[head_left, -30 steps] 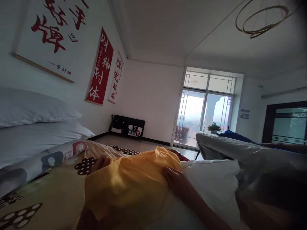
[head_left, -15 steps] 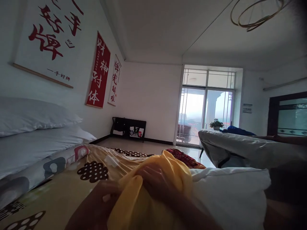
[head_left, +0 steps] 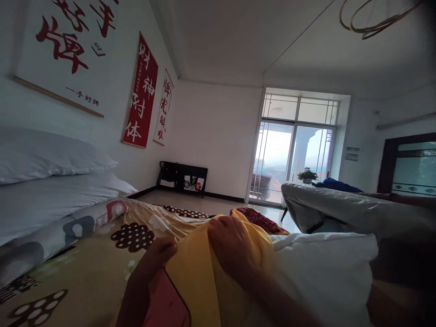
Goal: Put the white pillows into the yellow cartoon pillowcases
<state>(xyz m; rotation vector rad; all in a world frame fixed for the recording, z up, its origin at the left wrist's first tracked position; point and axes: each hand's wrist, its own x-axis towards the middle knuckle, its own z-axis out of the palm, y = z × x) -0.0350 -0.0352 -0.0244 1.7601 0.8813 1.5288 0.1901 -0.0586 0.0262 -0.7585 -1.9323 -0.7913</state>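
Gripping the left edge of a smooth yellow cloth [head_left: 194,272], head view: left hand [head_left: 161,252], fingers curled down on the fabric. Right hand [head_left: 230,243] lies over the top of the same cloth, fingers bent, a bit blurred; can't tell if it's clamped or just pressing. Hands near each other, not touching.

Yellow cloth sits low centre, on a beige bedsheet with brown polka-dot shapes [head_left: 91,268]. Pink panel with a dark edge [head_left: 166,302] shows just below the left hand, against the yellow. Plump white pillow [head_left: 323,268] butts up to the cloth's right side; can't tell how far it runs under it. Dark red patterned fabric [head_left: 260,220] lies right behind the cloth.

Left side of the bed: white upper pillow [head_left: 51,154] on white lower pillow [head_left: 68,195], both above a grey-and-pink patterned piece of bedding [head_left: 80,229].

Right side: table under a pale, shiny cover [head_left: 340,200], carrying a small green potted plant [head_left: 307,175] and a crumpled blue cloth [head_left: 337,185]. Another person's forearm [head_left: 405,198] reaches in there from the right edge.
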